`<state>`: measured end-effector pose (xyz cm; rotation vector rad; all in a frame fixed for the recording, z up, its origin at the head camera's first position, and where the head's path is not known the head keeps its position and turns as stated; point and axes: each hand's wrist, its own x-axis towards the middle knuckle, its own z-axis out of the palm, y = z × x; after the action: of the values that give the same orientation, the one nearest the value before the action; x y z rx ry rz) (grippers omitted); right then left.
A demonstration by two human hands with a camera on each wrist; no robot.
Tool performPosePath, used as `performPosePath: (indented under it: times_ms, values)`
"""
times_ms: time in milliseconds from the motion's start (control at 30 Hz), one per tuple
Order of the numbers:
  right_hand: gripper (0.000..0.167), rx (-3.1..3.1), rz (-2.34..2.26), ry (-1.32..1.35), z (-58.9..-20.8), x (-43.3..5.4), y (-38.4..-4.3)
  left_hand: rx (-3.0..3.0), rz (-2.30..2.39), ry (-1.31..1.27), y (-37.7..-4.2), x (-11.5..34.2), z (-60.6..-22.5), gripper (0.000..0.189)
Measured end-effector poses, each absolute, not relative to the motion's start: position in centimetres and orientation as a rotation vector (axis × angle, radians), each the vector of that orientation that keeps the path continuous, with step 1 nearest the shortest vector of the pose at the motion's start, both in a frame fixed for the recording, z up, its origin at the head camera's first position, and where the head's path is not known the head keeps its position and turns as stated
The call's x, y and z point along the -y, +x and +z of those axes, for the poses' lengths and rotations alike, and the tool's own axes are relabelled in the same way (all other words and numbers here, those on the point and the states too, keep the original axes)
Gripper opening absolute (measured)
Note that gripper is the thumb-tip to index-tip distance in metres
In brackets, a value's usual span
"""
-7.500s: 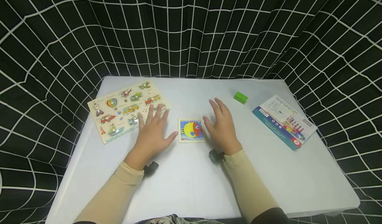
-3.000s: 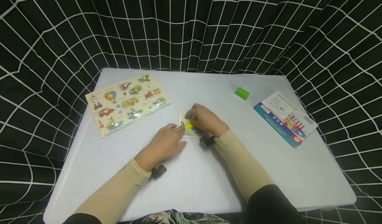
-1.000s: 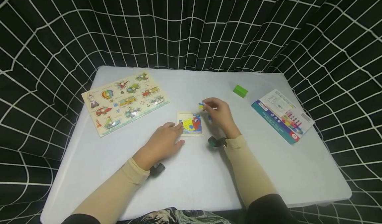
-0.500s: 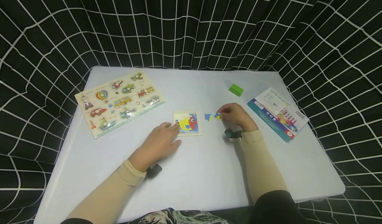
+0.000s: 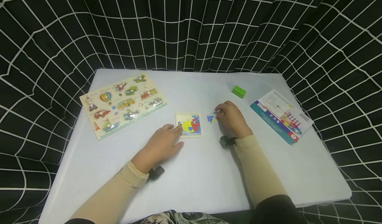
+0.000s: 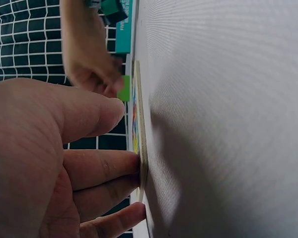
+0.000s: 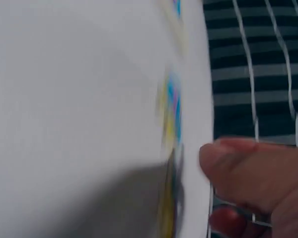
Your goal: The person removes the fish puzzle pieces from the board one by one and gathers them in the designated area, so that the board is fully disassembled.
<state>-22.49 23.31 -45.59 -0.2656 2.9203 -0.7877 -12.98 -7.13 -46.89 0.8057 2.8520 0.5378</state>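
Note:
A small square fish jigsaw puzzle [image 5: 184, 118] lies mid-table, its upper left showing bare wood. My left hand [image 5: 162, 144] rests its fingertips on the puzzle's left edge; the left wrist view shows these fingers [image 6: 104, 166] extended against the wooden board. To the puzzle's right lies a blue and yellow jigsaw piece [image 5: 210, 118]. My right hand [image 5: 232, 117] is just right of that piece, low over the table. In the blurred right wrist view, the thumb [image 7: 213, 158] stands apart from two pieces on the table, a farther piece [image 7: 171, 109] and a nearer yellowish piece [image 7: 168, 213].
A large wooden vehicle puzzle board [image 5: 123, 104] lies at the left. Toward the back right is a green block [image 5: 238, 91], and right of it a flat printed box [image 5: 282, 116]. Dark grid-patterned curtain [image 5: 185, 28] surrounds the white table [image 5: 191, 181].
My right hand has taken pieces out of the fish puzzle and put them down to its right. The left hand has moved from the vehicle board's edge to the fish puzzle's left edge.

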Motion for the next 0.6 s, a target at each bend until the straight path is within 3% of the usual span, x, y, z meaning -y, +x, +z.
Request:
performPosePath:
  times_ms: [233,600]
  values:
    - [0.020,-2.779,-0.776,-0.676,-45.4,-17.9,-21.5,-2.878,0.523,0.823,-12.9,7.1,-47.0,0.053]
    - [0.012,-2.779,-0.501,-0.677,-44.8,-15.8,-22.2,-2.890,0.510,0.814,-12.8,7.0,-47.2,0.053]
